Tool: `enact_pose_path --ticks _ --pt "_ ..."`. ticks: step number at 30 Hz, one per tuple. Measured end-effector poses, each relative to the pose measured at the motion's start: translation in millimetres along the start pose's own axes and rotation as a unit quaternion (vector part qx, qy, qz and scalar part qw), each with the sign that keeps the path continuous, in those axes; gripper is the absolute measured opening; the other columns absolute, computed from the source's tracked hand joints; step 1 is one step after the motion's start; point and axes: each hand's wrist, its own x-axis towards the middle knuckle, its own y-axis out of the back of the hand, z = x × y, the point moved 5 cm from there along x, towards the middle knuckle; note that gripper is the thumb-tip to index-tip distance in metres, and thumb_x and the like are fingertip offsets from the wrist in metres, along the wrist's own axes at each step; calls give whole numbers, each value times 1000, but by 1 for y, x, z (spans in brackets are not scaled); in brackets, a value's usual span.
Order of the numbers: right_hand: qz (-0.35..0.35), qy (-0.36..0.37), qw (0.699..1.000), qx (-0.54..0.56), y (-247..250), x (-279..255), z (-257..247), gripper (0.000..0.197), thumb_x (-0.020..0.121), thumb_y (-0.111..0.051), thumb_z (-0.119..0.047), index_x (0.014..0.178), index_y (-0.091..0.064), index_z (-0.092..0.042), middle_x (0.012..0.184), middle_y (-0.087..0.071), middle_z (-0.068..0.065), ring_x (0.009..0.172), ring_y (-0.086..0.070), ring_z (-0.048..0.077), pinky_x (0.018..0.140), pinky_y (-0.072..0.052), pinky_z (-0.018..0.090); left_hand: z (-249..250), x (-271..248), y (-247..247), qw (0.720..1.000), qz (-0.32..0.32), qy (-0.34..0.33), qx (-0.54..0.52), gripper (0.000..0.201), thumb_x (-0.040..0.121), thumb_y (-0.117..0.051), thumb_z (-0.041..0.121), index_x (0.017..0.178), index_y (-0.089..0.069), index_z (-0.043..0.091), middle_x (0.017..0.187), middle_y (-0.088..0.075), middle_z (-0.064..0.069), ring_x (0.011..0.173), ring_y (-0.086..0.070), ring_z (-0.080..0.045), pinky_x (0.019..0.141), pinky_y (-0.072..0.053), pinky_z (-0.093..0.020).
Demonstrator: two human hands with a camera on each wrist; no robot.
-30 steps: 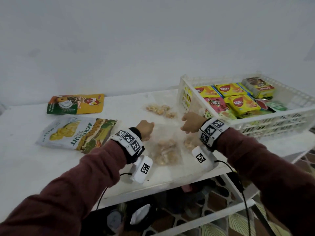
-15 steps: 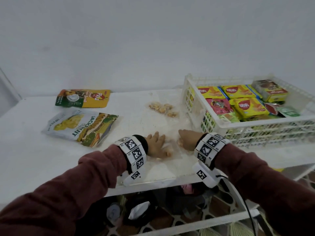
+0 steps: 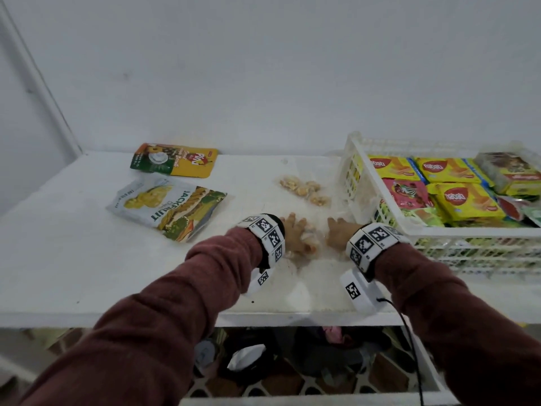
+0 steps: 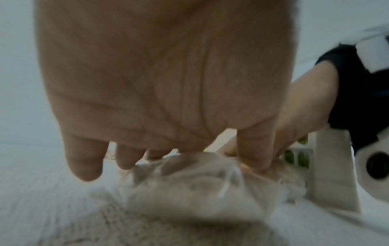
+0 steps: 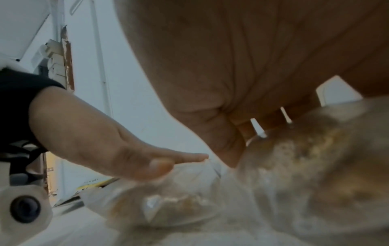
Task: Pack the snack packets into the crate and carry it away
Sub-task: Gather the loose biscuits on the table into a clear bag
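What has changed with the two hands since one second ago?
Both hands came down from raised fists onto the clear plastic snack packets on the white table: left hand now pressing flat, right hand beside it. The white plastic crate and jackfruit pouch stayed.

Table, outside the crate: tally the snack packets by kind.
Printed pouches: 2 (jackfruit pouch, yellow-green pouch)
Clear snack bags: at least 2 (free bag, pressed bag under left hand and right hand)
Total: at least 4
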Motion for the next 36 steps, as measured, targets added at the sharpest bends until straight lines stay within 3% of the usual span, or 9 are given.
enact_pose_path --ticks 5,11,16,20,24,26,28,33,36 --pt "39 25 998 -31 24 -15 -16 59 96 -40 -36 145 -17 -15 147 -26 14 133 -30 32 108 -27 46 -32 -29 35 991 47 9 -123 71 92 -35 57 149 -12 21 156 9 -12 144 5 -33 115 -6 -46" --pt "75 225 971 -5 58 -24 -110 56 94 -49 -26 145 -26 -22 152 -27 0 138 -28 18 110 -26 34 -143 -50 50 983 74 170 -12 85 74 -65 57 138 -34 12 140 -36 -15 128 -37 -34 106 -35 -45" --pt "-16 293 954 -61 43 5 -194 61 87 -60 -14 142 -34 -20 148 -34 2 133 -35 19 100 -28 22 -199 -59 35 980 39 195 -4 89 68 -76 42 139 -33 9 135 -49 -11 118 -51 -30 99 -45 -38" --pt "12 292 949 -119 31 31 -231 63 81 -65 -14 138 -40 -24 144 -39 4 129 -41 23 101 -35 29 -218 -59 40 986 21 161 -39 55 83 -64 34 128 -51 7 127 -55 -12 114 -53 -28 92 -44 -32" --pt "17 302 948 -99 31 44 -243 48 75 -72 -13 120 -56 -20 128 -49 7 117 -50 25 90 -39 27 -237 -62 47 984 36 121 -125 14 89 -53 16 91 -59 3 77 -54 -7 81 -53 -24 61 -45 -22" --pt "23 304 948 -90 33 49 -247 40 73 -74 -13 111 -62 -19 124 -51 7 113 -52 26 87 -40 27 -244 -62 47 981 37 123 -146 14 88 -51 11 74 -54 8 65 -48 -3 65 -50 -19 58 -44 -19" --pt "36 310 944 -103 34 52 -253 32 75 -73 -12 106 -65 -15 121 -55 7 109 -56 27 86 -44 28 -244 -62 46 981 30 109 -159 19 87 -51 10 69 -52 11 64 -49 -2 59 -49 -15 56 -46 -20" --pt "43 299 941 -151 29 54 -259 8 76 -65 -8 84 -66 -8 85 -64 6 91 -66 26 73 -53 32 -234 -64 45 993 24 75 -86 11 91 -49 17 89 -52 6 87 -49 -12 72 -48 -23 52 -38 -19" --pt "47 302 939 -159 33 48 -253 15 83 -57 -4 95 -64 -6 100 -64 10 100 -62 28 79 -48 32 -229 -65 43 997 13 52 -55 21 94 -45 19 98 -57 1 97 -54 -22 79 -46 -21 51 -36 -16"
